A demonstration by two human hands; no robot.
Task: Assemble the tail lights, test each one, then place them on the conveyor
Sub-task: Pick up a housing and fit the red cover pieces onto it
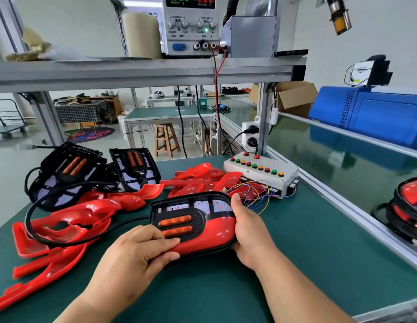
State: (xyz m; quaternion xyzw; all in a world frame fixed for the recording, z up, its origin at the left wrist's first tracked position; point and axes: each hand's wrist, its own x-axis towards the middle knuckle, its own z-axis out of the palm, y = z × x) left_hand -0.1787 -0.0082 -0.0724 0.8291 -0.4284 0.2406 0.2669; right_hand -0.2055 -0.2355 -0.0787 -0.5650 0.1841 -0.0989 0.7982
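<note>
Both hands grip glossy red-lensed, black-framed oval tail light [198,226] — left hand [137,257] fingers curled over its edge, right hand [249,231] wrapping its rounded end.

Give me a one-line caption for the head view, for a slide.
The left hand and right hand grip a tail light at the green bench, beside red lenses and a button box.

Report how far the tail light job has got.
Done: finished lights already sit on the conveyor at the right. In hand: the left hand and right hand grip a tail light with its red cover on, near the test box. Left: two black housings and loose red covers await assembly.
</note>
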